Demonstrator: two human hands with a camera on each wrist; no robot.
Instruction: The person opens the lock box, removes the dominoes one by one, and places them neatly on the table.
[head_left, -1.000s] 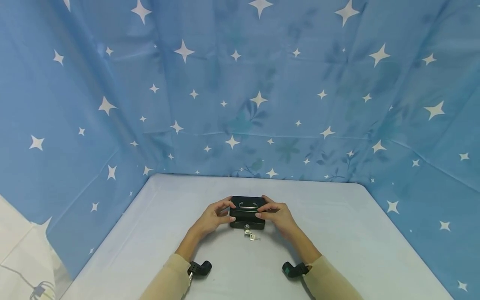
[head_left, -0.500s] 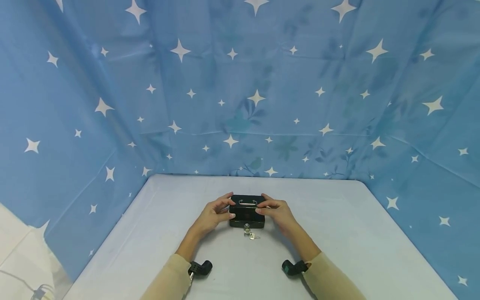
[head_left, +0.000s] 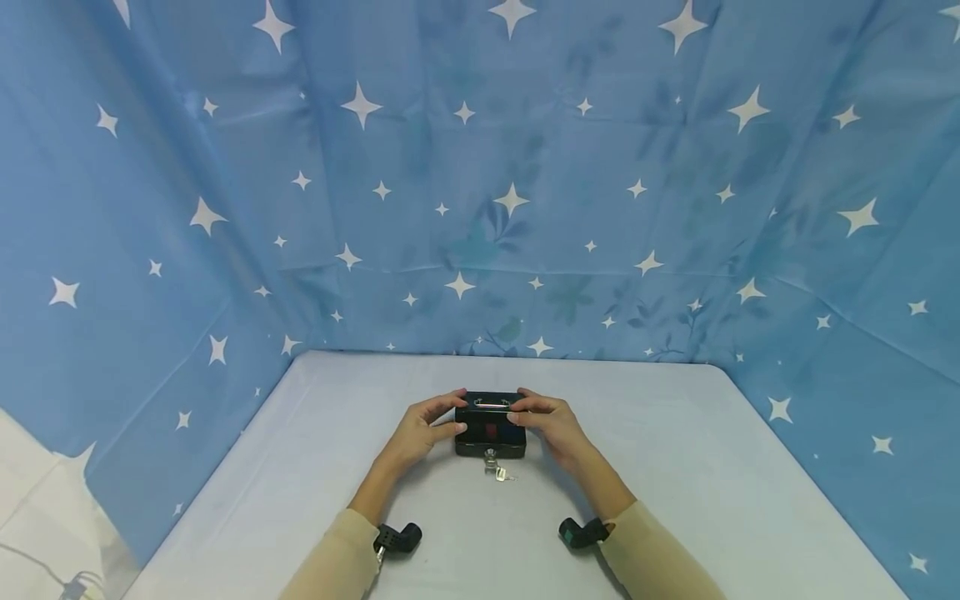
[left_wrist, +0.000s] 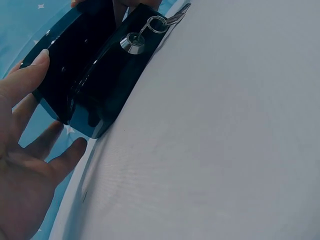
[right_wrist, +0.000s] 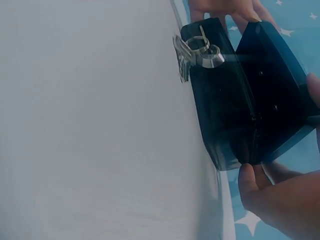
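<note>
A small black cash box point(head_left: 472, 451) stands on the table with its front toward me. Its lid point(right_wrist: 272, 82), with a silver handle point(head_left: 491, 405) on top, is tilted up, leaving a gap above the base. My left hand point(head_left: 412, 435) holds the lid's left end, thumb at the front edge and fingers behind. At the right end, my right hand point(head_left: 557, 427) grips the lid in the same way. A key sits in the silver lock point(left_wrist: 133, 45) on the base's front, and a second key point(head_left: 502, 474) hangs from its ring. Most of the inside is hidden.
The white table point(head_left: 637, 467) reaches back to a blue curtain with white stars point(head_left: 480, 200). Black wrist cameras point(head_left: 400, 538) are strapped at both sleeves. A cable point(head_left: 75, 587) lies at the lower left, beyond the table.
The lid has tilted further up and back, and more of the dark opening shows. Both hands have kept hold of its ends.
</note>
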